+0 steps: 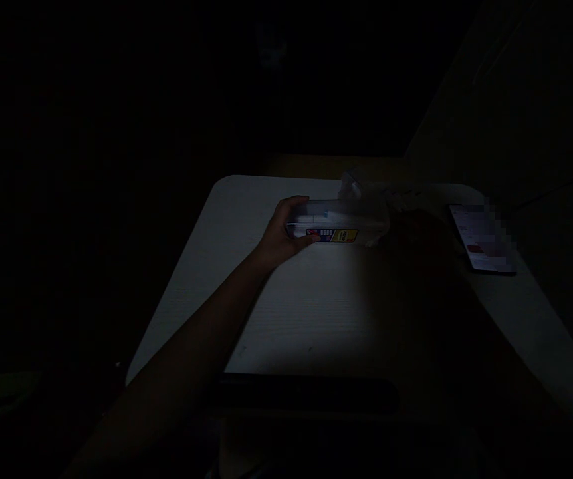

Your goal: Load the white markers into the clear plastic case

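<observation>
My left hand (286, 231) is closed around the left end of a clear plastic box (339, 216), thumb along its front and fingers over the back. A colourful label (334, 235) in yellow, blue and red is on the box's front side, and pale contents show faintly through the wall. Crumpled clear plastic (350, 185) rises behind the box and more lies at its right end. Deep shadow covers my right hand (413, 226), which is close to the right end of the box. Its fingers are too dark to make out.
The box is over a white table (306, 299) with rounded corners. Toward the table's right edge lies a phone (483, 239) with its screen lit. A dark bar (306, 394) runs along the near edge. Everything around the table is very dark.
</observation>
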Available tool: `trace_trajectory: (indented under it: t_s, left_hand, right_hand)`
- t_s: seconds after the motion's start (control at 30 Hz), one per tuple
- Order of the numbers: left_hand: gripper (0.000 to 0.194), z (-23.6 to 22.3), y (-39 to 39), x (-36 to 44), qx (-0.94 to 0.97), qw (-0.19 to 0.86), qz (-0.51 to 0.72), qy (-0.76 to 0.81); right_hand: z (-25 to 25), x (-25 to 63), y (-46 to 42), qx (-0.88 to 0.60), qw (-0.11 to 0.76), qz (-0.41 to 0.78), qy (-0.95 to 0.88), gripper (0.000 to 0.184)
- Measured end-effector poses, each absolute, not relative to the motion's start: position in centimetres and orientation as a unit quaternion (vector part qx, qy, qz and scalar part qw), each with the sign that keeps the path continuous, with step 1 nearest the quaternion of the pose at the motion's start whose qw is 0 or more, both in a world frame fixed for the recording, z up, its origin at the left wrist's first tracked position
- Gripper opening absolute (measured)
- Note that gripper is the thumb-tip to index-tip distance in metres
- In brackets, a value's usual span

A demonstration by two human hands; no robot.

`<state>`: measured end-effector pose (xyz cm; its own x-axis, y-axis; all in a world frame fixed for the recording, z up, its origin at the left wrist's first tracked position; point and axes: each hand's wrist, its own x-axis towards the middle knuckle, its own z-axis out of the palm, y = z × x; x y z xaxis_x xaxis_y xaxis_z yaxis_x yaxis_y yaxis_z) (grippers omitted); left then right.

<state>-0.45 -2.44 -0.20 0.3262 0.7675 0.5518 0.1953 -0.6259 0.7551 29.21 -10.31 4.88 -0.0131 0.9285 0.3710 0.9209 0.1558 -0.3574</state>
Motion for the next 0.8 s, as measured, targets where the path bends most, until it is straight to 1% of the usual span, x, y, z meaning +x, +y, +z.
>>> trace_trajectory:
  t_s: [0.13, 0.3, 0.47, 0.6, 0.67, 0.7, 0.8]
  left_hand:
    - [0.078, -0.2, -2.4, -0.5, 0.763, 0.288, 0.487, 0.313]
    - [0.077, -0.2, -2.4, -0.5, 0.762, 0.295, 0.486, 0.311]
    - [0.08, -0.2, -2.4, -0.5, 0.758, 0.3, 0.485, 0.317]
    - [0.081, -0.3, -2.4, -0.5, 0.755, 0.306, 0.486, 0.316]
    - [0.079, -0.3, -2.4, -0.5, 0.757, 0.301, 0.488, 0.314]
    - [0.079, -0.3, -2.4, -0.5, 0.758, 0.297, 0.489, 0.314]
    - [0.079, -0.4, -2.4, -0.5, 0.76, 0.294, 0.488, 0.314]
  right_hand:
    - [4.3, 29.0, -9.9, -0.645, 0.24, 0.017, -0.725, 0.044]
    - [3.5, 28.9, -9.3, -0.621, 0.265, 0.022, -0.738, 0.041]
    - [3.7, 29.3, -9.5, -0.608, 0.247, 0.027, -0.754, 0.044]
    - [4.5, 30.1, -9.4, -0.61, 0.207, 0.015, -0.764, 0.046]
    - [4.6, 31.1, -9.1, -0.638, 0.171, 0.002, -0.751, 0.044]
    - [4.5, 31.9, -8.9, -0.671, 0.167, -0.018, -0.722, 0.045]
    - [3.8, 34.5, -8.5, -0.708, 0.137, -0.029, -0.693, 0.048]
